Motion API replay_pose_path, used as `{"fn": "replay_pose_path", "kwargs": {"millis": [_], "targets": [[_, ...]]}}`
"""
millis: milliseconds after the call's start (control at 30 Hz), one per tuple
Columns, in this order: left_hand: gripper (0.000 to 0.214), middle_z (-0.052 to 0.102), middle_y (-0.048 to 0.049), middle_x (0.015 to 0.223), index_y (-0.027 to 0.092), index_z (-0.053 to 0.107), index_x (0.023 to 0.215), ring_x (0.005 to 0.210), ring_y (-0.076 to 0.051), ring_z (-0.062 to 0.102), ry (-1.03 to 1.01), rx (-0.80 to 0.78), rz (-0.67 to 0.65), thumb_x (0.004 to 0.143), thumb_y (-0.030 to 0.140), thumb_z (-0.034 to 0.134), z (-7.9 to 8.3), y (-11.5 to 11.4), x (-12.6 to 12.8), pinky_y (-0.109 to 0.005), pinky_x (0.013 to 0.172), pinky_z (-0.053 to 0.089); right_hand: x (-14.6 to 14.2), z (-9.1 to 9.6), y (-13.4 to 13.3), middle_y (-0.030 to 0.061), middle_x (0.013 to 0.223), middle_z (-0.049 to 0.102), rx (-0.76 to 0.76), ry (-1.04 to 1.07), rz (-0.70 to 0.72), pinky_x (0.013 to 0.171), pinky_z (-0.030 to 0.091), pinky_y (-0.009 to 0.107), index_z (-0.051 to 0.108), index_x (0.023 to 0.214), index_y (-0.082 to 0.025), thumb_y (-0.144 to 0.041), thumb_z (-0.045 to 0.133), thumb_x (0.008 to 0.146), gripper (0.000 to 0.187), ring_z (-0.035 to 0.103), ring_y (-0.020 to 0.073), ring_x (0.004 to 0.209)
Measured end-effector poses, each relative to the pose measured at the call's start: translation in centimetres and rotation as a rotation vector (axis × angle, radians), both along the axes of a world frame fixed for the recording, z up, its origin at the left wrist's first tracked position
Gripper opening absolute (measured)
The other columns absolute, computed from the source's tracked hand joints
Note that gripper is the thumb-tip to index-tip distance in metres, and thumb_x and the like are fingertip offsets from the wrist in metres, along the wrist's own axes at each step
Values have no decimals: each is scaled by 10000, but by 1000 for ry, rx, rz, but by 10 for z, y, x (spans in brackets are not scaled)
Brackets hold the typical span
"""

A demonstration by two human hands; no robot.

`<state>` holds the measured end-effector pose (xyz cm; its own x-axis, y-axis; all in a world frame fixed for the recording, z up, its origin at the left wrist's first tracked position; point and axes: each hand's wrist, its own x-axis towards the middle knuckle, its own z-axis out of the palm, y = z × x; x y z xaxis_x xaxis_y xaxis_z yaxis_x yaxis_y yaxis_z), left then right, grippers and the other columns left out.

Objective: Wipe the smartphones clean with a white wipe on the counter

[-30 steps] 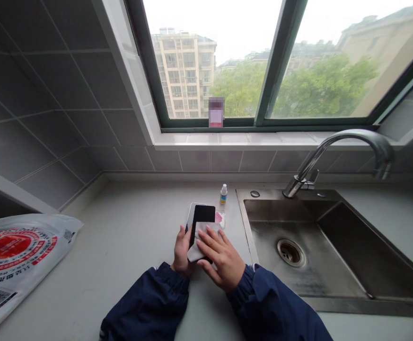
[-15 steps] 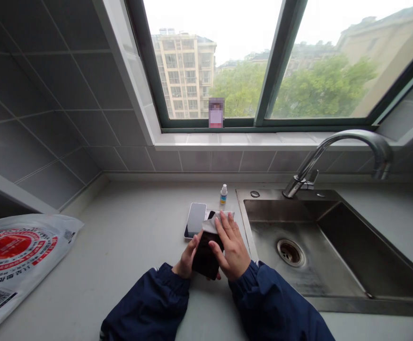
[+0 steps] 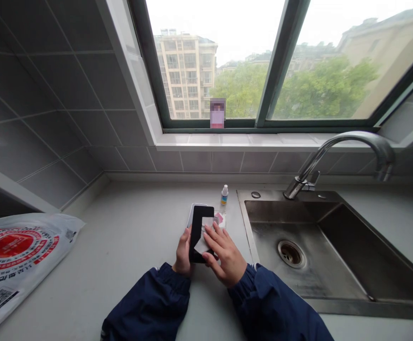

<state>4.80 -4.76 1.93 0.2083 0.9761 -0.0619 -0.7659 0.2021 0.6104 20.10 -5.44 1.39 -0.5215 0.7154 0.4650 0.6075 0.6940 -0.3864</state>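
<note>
My left hand point(image 3: 183, 253) is closed around the left edge of a black-screened phone point(image 3: 198, 214), held above the counter. On its screen lies a light grey cleaning cloth point(image 3: 201, 244) with a zigzag edge. My right hand point(image 3: 225, 253) presses that cloth against the glass with its fingers, the thumb near the phone's lower right edge. Behind the held phone, a second phone point(image 3: 191, 214) with a pale frame rests on the counter, mostly covered from view. A small bottle point(image 3: 224, 195) with a white cap stands just beyond. Beside it lies a flat clear packet point(image 3: 222, 219) with something pink.
To the right, a steel sink point(image 3: 247, 227) is set into the white counter point(image 3: 138, 227), with a curved chrome faucet point(image 3: 316, 156) behind it. A white plastic bag point(image 3: 25, 265) with red print lies at the far left. A window point(image 3: 259, 124) rises beyond the sill.
The phone has tilted more upright and its screen now shows more. My right hand and the cloth have slid down from the phone's top end to its middle.
</note>
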Motion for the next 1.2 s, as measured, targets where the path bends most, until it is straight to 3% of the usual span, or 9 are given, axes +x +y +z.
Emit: {"fn": "replay_pose_path", "kwargs": {"millis": [267, 467, 567, 733, 967, 1200], "targets": [[530, 618, -142, 1267, 149, 506, 1338, 1190, -317, 570, -45, -16, 60, 932, 479, 426, 4, 2, 2, -466, 1060, 395, -1, 11, -6, 95, 1463, 453, 0, -77, 157, 1155, 242, 560, 527, 1344, -140, -330, 519, 928, 458, 223, 295, 1447], [488, 721, -104, 1021, 178, 563, 1255, 1002, -290, 676, -46, -91, 26, 919, 512, 447, 6, 2, 1, -475, 1016, 435, -5, 21, -15, 70, 1511, 383, -26, -146, 289, 1168, 209, 552, 472, 1400, -150, -327, 553, 904, 533, 146, 301, 1463], [510, 727, -119, 1017, 180, 602, 1211, 943, -281, 697, -45, -94, -23, 920, 551, 406, 6, 2, 0, -466, 973, 469, -6, 18, -15, 102, 1535, 334, -21, -144, 285, 1159, 232, 540, 482, 1395, -161, -353, 569, 903, 535, 154, 308, 1461], [558, 694, -155, 1141, 169, 678, 1105, 1178, -344, 590, -102, -110, -90, 892, 610, 411, -1, 3, -1, -475, 1026, 431, -5, 9, -10, 141, 1562, 259, 0, -142, 234, 1135, 275, 548, 430, 1438, -186, -414, 558, 921, 579, 158, 338, 1456], [694, 542, -153, 1383, 160, 445, 1411, 1341, -331, 428, -114, -88, -59, 905, 628, 370, -5, 0, -1, -493, 1149, 268, -5, -1, -5, 150, 1588, 161, 45, -86, 53, 1096, 332, 578, 438, 1437, -185, -367, 546, 935, 545, 145, 384, 1449], [677, 497, -131, 1434, 167, 380, 1458, 1371, -337, 379, -58, -7, -71, 930, 589, 342, -11, 0, 2, -487, 1159, 238, -2, -4, -1, 111, 1609, 62, 12, -12, -94, 1076, 341, 602, 387, 1472, -224, -372, 492, 957, 546, 85, 410, 1451]]}}
